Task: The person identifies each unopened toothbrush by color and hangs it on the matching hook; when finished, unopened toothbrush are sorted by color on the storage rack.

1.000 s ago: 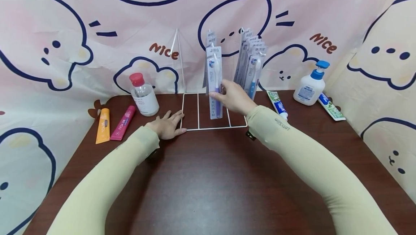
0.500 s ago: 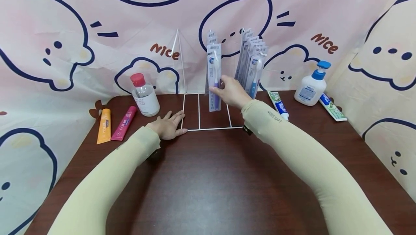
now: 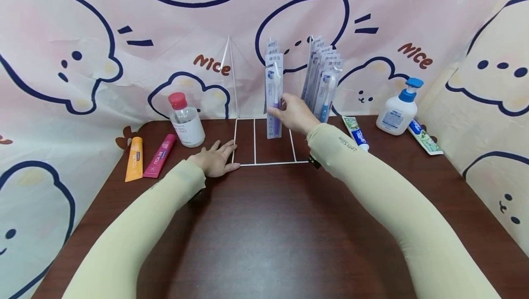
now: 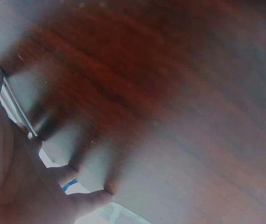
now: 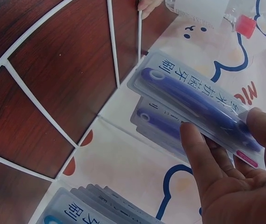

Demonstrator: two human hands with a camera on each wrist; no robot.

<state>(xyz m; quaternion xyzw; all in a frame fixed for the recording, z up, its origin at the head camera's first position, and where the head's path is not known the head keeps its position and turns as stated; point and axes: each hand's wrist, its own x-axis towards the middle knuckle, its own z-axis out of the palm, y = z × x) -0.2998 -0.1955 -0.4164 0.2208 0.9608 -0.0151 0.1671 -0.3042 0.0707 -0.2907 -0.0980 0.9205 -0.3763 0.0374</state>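
My right hand (image 3: 295, 114) pinches a purple toothbrush in its clear blister pack (image 3: 270, 88) between thumb and fingers. The pack hangs upright in front of other toothbrush packs (image 3: 271, 44) on the middle prong of a white wire display rack (image 3: 255, 143). In the right wrist view, the held toothbrush pack (image 5: 193, 100) overlaps the purple packs (image 5: 158, 125) behind it. To the right hang several blue toothbrush packs (image 3: 328, 83). My left hand (image 3: 212, 159) rests on the table with fingers spread, fingertips at the rack's left base wire.
Left of the rack stand a red-capped clear bottle (image 3: 187, 126), a pink tube (image 3: 159, 155) and an orange tube (image 3: 134, 159). On the right are a toothpaste tube (image 3: 355, 132), a white pump bottle (image 3: 397, 113) and another toothpaste tube (image 3: 424, 137). A patterned cloth (image 3: 186, 23) backs the table.
My right hand has moved the purple toothbrush pack slightly up and back, closer to the packs behind it. My left hand stays in place.
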